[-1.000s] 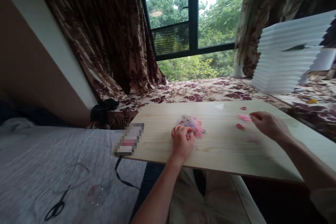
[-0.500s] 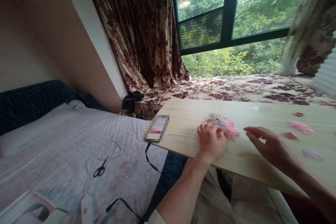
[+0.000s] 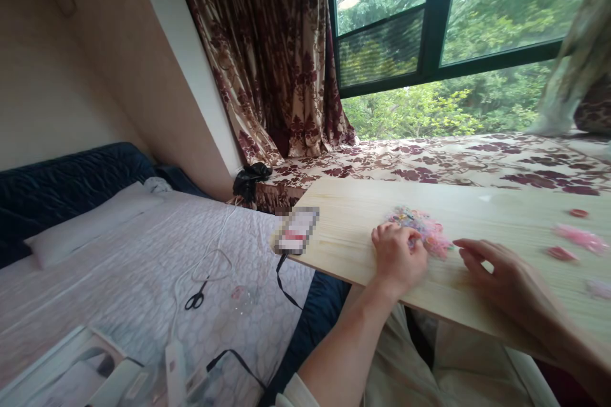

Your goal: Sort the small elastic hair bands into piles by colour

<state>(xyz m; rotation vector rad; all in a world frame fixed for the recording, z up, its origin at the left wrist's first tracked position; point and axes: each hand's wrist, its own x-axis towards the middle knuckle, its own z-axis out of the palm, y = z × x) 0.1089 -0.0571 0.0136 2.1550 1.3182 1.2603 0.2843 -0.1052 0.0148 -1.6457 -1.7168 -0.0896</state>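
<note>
A loose heap of small, multicoloured pieces [image 3: 432,235], like tiny elastic bands, lies on the pale wooden board [image 3: 344,216]. My left hand [image 3: 398,254] rests at the heap's near left edge with its fingers curled together. A bit of something colourful shows between its thumb and forefinger, too small to name. Just right of the heap, my right hand [image 3: 496,273] hovers low over the board, its thumb and forefinger slightly apart and nothing visible between them. Farther right lie a pink bundle in clear wrapping [image 3: 580,237], a red-pink ring-like piece [image 3: 562,254] and a smaller one [image 3: 578,212].
At the board's left corner lies a phone-like device [image 3: 298,230], blurred out, with a black strap [image 3: 281,280] hanging down. A bed on the left bears black scissors [image 3: 195,299], a white cable and a white power strip [image 3: 175,369]. Behind the board runs a flowered window seat [image 3: 410,159].
My right hand has come left from the pink bundle to beside the heap. My left hand has stayed at the heap. The view has turned left, showing more of the bed.
</note>
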